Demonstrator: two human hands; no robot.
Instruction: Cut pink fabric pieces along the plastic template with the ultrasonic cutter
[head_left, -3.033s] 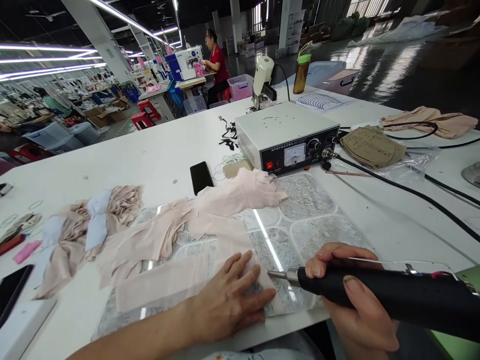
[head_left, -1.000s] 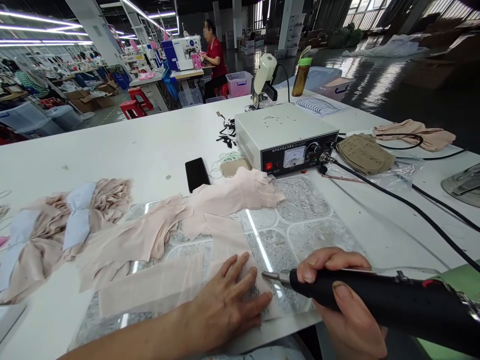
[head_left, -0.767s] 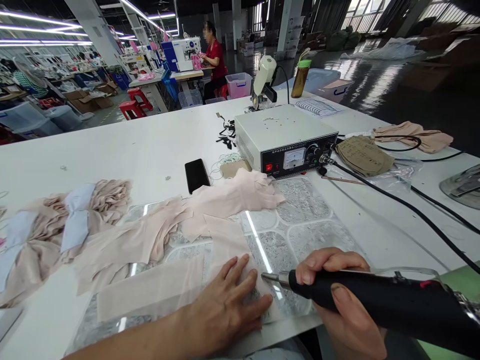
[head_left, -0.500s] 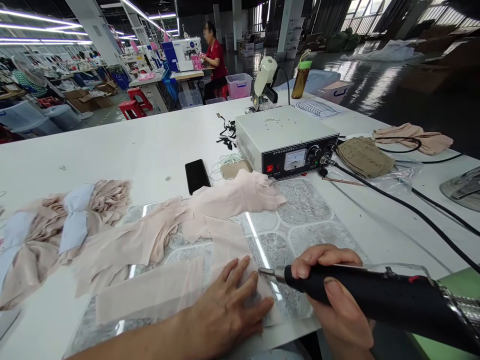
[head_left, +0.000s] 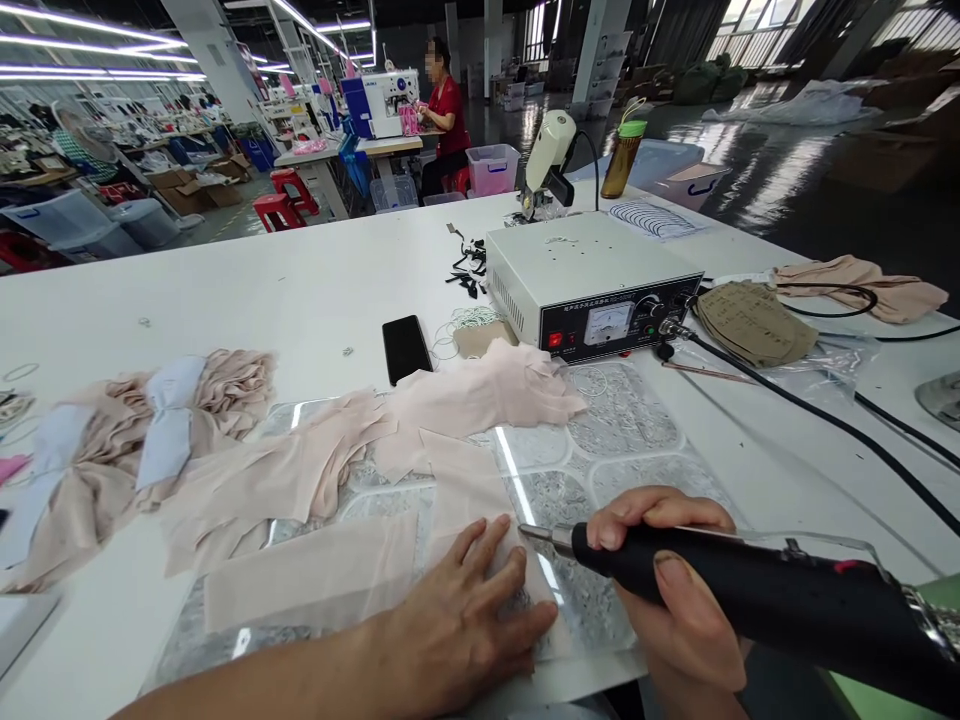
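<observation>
My left hand [head_left: 472, 600] lies with its fingers spread on a pale pink fabric strip [head_left: 461, 480], pressing it against a clear-covered, grey-patterned mat [head_left: 630, 405]. In my right hand [head_left: 675, 580] is a black ultrasonic welding gun [head_left: 720, 580], with fingers and thumb wrapped round its body. Its pointed metal tip is at the strip's right edge, just beyond my left fingertips; whether it touches the cloth I cannot tell. A second flat strip [head_left: 307, 575] lies left of my left hand. Behind it is a heap of loose pink pieces [head_left: 480, 395].
A power unit [head_left: 600, 290] stands at the back, its black cable [head_left: 810, 410] running along the right. A phone [head_left: 406, 350] lies beside it. Tied fabric bundles [head_left: 169, 415] are on the left. Farther off, a person in red [head_left: 448, 115] sits at a sewing machine.
The view has turned slightly left, so the tabletop things appear farther right. Both hands keep nearly the same pose, and the tip stays at the strip's edge.
</observation>
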